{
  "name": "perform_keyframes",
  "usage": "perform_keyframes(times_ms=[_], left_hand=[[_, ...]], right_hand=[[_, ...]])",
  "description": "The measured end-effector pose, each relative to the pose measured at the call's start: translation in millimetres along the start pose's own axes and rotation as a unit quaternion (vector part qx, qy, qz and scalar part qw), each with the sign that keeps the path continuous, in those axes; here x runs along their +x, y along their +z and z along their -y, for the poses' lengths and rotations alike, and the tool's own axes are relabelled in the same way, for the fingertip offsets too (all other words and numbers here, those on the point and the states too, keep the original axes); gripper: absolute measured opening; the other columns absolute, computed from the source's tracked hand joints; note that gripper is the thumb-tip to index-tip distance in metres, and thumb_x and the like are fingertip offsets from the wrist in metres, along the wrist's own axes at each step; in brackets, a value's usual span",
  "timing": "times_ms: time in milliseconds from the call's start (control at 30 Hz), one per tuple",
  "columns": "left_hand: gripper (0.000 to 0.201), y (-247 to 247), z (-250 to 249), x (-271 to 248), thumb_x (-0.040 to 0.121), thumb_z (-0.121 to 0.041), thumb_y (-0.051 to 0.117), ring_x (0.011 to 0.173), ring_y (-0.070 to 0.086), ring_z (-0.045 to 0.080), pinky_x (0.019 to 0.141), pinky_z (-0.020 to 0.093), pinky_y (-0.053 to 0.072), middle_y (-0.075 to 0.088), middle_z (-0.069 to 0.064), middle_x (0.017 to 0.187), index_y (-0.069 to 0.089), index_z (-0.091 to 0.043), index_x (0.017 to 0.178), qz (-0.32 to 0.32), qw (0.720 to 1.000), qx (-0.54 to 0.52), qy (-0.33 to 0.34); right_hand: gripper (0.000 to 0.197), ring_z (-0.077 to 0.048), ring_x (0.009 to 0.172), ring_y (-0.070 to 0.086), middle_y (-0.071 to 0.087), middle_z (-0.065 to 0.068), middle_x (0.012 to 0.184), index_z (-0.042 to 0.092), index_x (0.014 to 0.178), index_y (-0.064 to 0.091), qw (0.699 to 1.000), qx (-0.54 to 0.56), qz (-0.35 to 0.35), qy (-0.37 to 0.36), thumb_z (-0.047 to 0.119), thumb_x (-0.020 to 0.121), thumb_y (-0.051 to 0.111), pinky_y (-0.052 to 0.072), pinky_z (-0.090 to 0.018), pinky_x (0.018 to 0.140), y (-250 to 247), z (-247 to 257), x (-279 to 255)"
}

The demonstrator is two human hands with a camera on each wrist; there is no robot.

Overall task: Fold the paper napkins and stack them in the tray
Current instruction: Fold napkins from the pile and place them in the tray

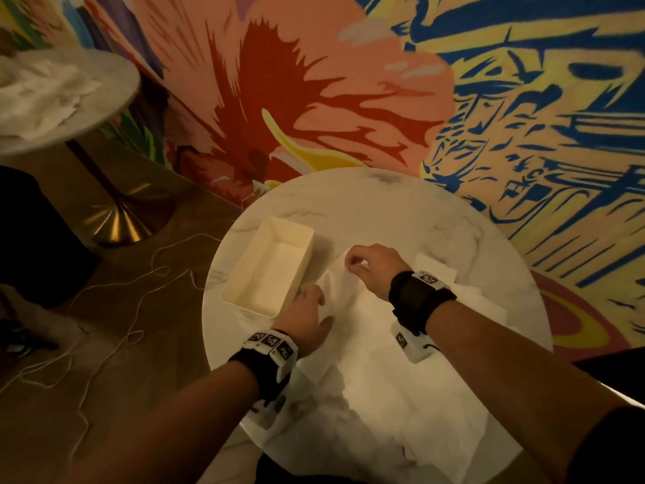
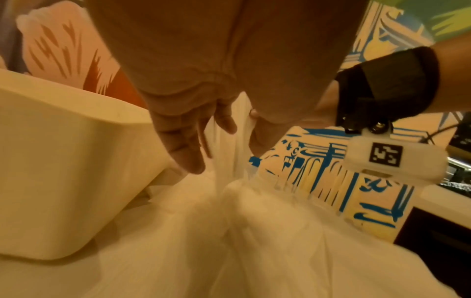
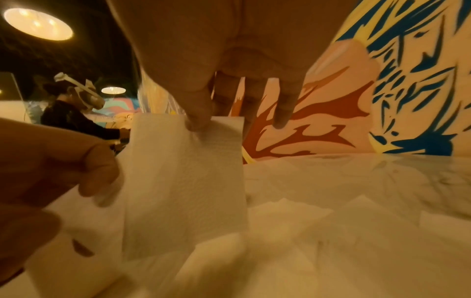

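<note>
A white paper napkin (image 1: pixel 343 291) is held up over the round marble table (image 1: pixel 419 211). My right hand (image 1: pixel 352 267) pinches its top edge between thumb and fingers; in the right wrist view my right hand (image 3: pixel 201 123) grips the sheet (image 3: pixel 183 181) as it hangs down. My left hand (image 1: pixel 319 309) pinches the napkin's left side, the sheet (image 2: pixel 229 141) running between thumb and fingers (image 2: pixel 186 149). The cream rectangular tray (image 1: pixel 303 253) stands just left of both hands, and its wall (image 2: pixel 51 161) is close beside my left hand. Its inside looks pale; I cannot tell what lies in it.
Loose white napkins (image 1: pixel 384 396) cover the near and right parts of the table. A second round table (image 1: pixel 104 110) with crumpled napkins stands at the far left. A thin cord (image 1: pixel 104 326) trails on the floor. A painted wall runs behind. Another person (image 3: pixel 71 117) is far off.
</note>
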State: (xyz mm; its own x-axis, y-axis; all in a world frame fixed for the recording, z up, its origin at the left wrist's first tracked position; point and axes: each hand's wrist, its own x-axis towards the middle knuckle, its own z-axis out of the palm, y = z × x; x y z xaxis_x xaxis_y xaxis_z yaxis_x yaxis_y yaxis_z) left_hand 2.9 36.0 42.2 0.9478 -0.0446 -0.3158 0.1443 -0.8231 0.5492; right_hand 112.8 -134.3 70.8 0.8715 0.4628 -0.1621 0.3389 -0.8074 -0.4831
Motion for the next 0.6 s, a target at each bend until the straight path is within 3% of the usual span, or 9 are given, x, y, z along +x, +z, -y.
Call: perform_keyframes(times_ms=[67,133,233,333,400,467,600], left_hand=[[0.03,-7,-11,3,0.095,-0.032,0.059,0.1,0.052,0.019,0.084,0.027,0.038,0.05,0.002,0.129,0.046,-0.018,0.119,-0.041,0.998,-0.037,0.006],[0.032,-12,-18,8,0.094,-0.035,0.061,0.101,0.053,0.019,0.086,0.027,0.04,0.046,0.002,0.135,0.049,-0.02,0.12,-0.069,0.996,-0.055,0.014],[0.049,-19,-27,13,0.09,-0.052,0.063,0.131,0.042,0.028,0.108,0.036,0.038,0.024,0.005,0.155,0.052,-0.024,0.129,-0.08,0.996,-0.049,0.008],[0.061,-23,-39,14,0.087,-0.064,0.059,0.145,0.019,0.029,0.114,0.046,0.031,0.0,-0.001,0.164,0.053,-0.026,0.134,-0.085,0.996,-0.002,-0.003],[0.053,-25,-46,13,0.09,-0.059,0.058,0.147,0.011,0.026,0.114,0.048,0.029,-0.002,-0.004,0.165,0.058,-0.027,0.132,-0.103,0.995,0.0,0.002],[0.04,-26,-50,14,0.093,-0.049,0.059,0.146,0.012,0.025,0.112,0.049,0.03,0.008,-0.005,0.164,0.062,-0.027,0.126,-0.12,0.993,-0.009,0.012],[0.028,-30,-54,11,0.096,-0.042,0.057,0.145,0.009,0.027,0.11,0.05,0.028,0.014,-0.005,0.161,0.065,-0.028,0.119,-0.119,0.991,0.056,0.038]], right_hand=[[0.01,-0.022,0.097,0.058,0.064,0.005,0.096,0.03,0.098,0.064,0.999,0.027,-0.02,0.006,0.027,0.097,0.054,0.045,-0.035,0.091,-12,-2,-6],[0.009,-0.021,0.095,0.06,0.065,0.002,0.094,0.025,0.097,0.064,0.996,0.076,-0.049,0.01,0.022,0.097,0.056,0.047,-0.034,0.085,-22,-4,-11],[0.007,-0.016,0.085,0.059,0.064,0.001,0.089,0.024,0.092,0.063,0.982,0.165,-0.088,0.029,0.019,0.096,0.059,0.043,-0.019,0.07,-34,-7,-19],[0.009,-0.013,0.08,0.057,0.064,0.001,0.086,0.02,0.09,0.063,0.971,0.213,-0.104,0.03,0.013,0.094,0.062,0.038,-0.003,0.064,-37,-10,-24],[0.01,-0.013,0.08,0.057,0.063,0.002,0.085,0.02,0.089,0.063,0.969,0.225,-0.1,0.028,0.011,0.093,0.062,0.04,-0.006,0.068,-36,-14,-29],[0.013,-0.014,0.085,0.058,0.063,0.003,0.088,0.024,0.094,0.062,0.968,0.228,-0.096,0.031,0.011,0.093,0.062,0.044,-0.018,0.076,-33,-19,-34],[0.051,-0.017,0.119,0.048,0.053,0.001,0.132,0.035,0.132,0.051,0.981,0.167,-0.098,-0.018,0.012,0.089,0.065,0.038,-0.029,0.103,-30,-27,-43]])
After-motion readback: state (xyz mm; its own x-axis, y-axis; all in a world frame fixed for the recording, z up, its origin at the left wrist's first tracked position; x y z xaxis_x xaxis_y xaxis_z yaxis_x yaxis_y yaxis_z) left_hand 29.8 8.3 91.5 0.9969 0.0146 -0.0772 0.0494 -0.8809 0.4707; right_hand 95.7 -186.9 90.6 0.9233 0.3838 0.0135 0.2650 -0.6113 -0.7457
